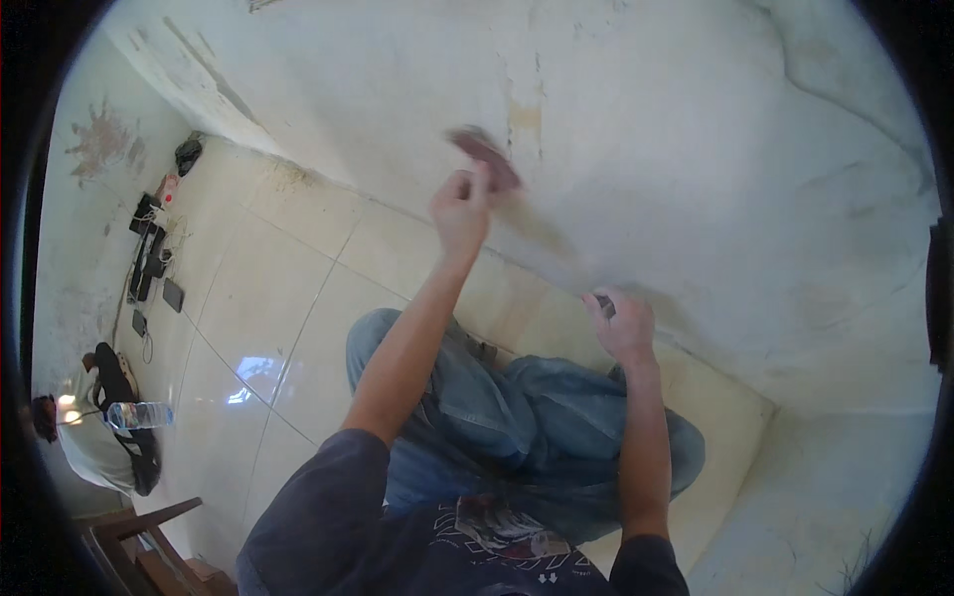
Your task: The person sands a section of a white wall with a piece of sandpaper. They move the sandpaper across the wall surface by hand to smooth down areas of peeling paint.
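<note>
My left hand is raised at the lower part of a stained, whitish wall. It grips a reddish-brown flat piece, blurred by motion; whether it is sandpaper or a cloth, I cannot tell. My right hand is closed around a small dark object, near the base of the wall and above my right knee. Its kind is mostly hidden by the fingers. A yellowish patch shows on the wall between the two hands.
My crossed legs in jeans rest on a cream tiled floor. At the left lie power strips with cables, a black plastic bag, a clear plastic bottle and a pale bag. Wooden furniture stands lower left.
</note>
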Tool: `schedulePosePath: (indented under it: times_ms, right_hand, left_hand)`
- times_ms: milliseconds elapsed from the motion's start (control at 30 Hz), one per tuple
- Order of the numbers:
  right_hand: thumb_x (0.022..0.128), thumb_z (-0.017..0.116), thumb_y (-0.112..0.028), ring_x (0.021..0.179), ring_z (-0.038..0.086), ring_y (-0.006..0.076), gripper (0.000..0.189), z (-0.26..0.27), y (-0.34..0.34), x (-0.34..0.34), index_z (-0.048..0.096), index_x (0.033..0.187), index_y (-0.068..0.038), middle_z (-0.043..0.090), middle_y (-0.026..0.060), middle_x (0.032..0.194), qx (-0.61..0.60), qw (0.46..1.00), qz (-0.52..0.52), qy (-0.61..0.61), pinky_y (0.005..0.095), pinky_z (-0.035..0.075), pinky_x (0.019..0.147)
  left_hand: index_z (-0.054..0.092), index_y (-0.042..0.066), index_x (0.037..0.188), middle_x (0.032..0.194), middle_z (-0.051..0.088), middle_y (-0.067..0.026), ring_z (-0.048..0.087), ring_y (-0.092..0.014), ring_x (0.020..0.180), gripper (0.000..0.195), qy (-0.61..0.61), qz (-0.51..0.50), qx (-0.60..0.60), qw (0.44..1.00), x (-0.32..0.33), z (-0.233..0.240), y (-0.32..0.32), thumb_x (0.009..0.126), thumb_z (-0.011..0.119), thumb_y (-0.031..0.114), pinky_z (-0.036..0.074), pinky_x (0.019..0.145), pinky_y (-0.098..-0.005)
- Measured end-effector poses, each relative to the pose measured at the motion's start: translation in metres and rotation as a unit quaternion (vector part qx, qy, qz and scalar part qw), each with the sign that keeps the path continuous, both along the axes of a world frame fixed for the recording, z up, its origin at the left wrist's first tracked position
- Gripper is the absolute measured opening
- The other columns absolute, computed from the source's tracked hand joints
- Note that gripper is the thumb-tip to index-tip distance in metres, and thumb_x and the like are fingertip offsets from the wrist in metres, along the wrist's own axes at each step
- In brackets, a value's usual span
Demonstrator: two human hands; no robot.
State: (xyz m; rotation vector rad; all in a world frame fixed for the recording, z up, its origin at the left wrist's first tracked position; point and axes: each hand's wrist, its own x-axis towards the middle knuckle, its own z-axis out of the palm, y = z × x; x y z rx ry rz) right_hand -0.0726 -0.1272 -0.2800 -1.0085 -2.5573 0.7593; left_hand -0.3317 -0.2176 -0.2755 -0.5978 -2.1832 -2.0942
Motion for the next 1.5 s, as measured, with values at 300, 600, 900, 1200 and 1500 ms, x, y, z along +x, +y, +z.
schedulePosePath:
  times_ms: [300, 600, 900, 1200, 1500]
  right_hand:
    - [0.088, 0.063, -0.043, 0.069, 0.068, 0.0276, 0.031, 0.0, 0.002, 0.006, 0.072, 0.089, -0.013, 0.071, 0.0062, 0.076, 0.006, 1.0, 0.001, -0.009, 0.0412, 0.053, 0.066]
    - [0.089, 0.062, -0.045, 0.072, 0.068, 0.0309, 0.034, -0.004, 0.002, 0.001, 0.072, 0.089, -0.012, 0.071, 0.0086, 0.076, -0.006, 1.0, 0.024, -0.017, 0.0429, 0.053, 0.068]
    - [0.089, 0.061, -0.045, 0.073, 0.069, 0.0291, 0.033, 0.002, 0.003, 0.005, 0.072, 0.09, -0.014, 0.072, 0.0069, 0.078, 0.002, 1.0, 0.005, -0.027, 0.043, 0.053, 0.07]
    - [0.085, 0.07, -0.041, 0.059, 0.067, 0.0251, 0.032, -0.006, 0.002, 0.001, 0.067, 0.096, -0.011, 0.07, 0.0056, 0.074, 0.06, 0.986, -0.074, 0.134, 0.0393, 0.052, 0.058]
    - [0.077, 0.082, -0.032, 0.05, 0.057, 0.0109, 0.042, -0.002, 0.005, -0.003, 0.062, 0.104, -0.009, 0.061, 0.0015, 0.064, 0.192, 0.947, -0.133, 0.221, 0.0257, 0.044, 0.049]
  left_hand:
    - [0.069, 0.007, 0.075, 0.059, 0.061, -0.0079, 0.058, -0.01, 0.052, 0.022, 0.067, 0.031, 0.027, 0.997, 0.007, -0.001, 0.008, 0.085, 0.075, 0.026, 0.044, 0.052, -0.0271]
    - [0.068, 0.009, 0.073, 0.066, 0.066, -0.0067, 0.063, -0.02, 0.057, 0.019, 0.382, -0.098, -0.116, 0.912, 0.045, -0.005, 0.014, 0.082, 0.076, 0.024, 0.048, 0.055, -0.0315]
    - [0.064, 0.011, 0.069, 0.061, 0.063, -0.0034, 0.06, -0.02, 0.052, 0.023, 0.372, -0.038, -0.078, 0.924, 0.04, 0.0, 0.013, 0.076, 0.081, 0.024, 0.047, 0.052, -0.032]
    - [0.054, 0.013, 0.059, 0.053, 0.055, -0.0014, 0.057, -0.019, 0.048, 0.037, 0.48, -0.147, -0.083, 0.861, 0.056, -0.007, 0.02, 0.074, 0.081, 0.032, 0.044, 0.049, -0.0322]
    - [0.06, 0.013, 0.065, 0.059, 0.058, -0.0007, 0.06, -0.018, 0.055, 0.029, 0.516, -0.243, -0.116, 0.813, 0.07, -0.009, 0.021, 0.077, 0.077, 0.034, 0.046, 0.052, -0.0316]
